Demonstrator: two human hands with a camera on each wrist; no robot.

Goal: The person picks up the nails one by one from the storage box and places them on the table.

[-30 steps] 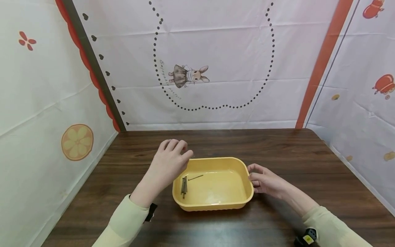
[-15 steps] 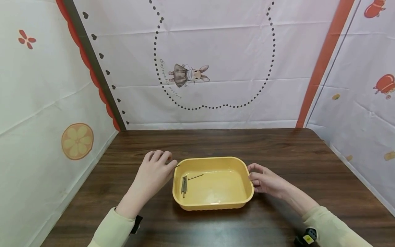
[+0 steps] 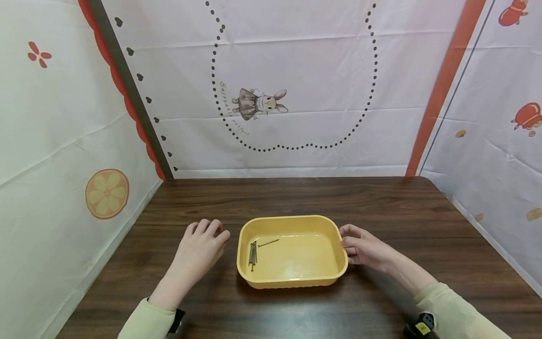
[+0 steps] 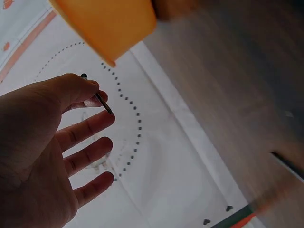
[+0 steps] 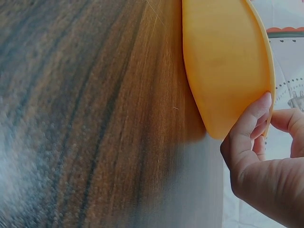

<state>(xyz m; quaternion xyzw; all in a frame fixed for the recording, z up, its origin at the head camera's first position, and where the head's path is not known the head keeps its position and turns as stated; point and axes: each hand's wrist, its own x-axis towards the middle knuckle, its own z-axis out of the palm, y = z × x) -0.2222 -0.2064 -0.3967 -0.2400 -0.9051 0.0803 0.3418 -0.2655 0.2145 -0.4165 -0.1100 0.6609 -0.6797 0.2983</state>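
Observation:
A yellow plastic tray (image 3: 302,259) stands on the table, with several nails (image 3: 252,256) bunched at its left end and a single nail (image 3: 268,243) lying aslant beside them. To the left of the tray, my left hand (image 3: 201,252) hovers apart from it. The left wrist view shows that hand's thumb and index finger pinching a dark nail (image 4: 103,102), while its other fingers are spread. At the tray's right end my right hand (image 3: 366,249) grips the rim between thumb and fingers, as the right wrist view of the tray wall (image 5: 228,61) confirms.
Dark wood tabletop (image 3: 292,313) surrounds the tray. Printed white cloth (image 3: 296,70) hangs behind and at both sides. A thin dark object (image 4: 287,166), its kind unclear, shows at the edge of the left wrist view.
My left hand has moved left and toward me, from above the tray's far-left corner to outside it, carrying the nail. The right hand and the tray have stayed put.

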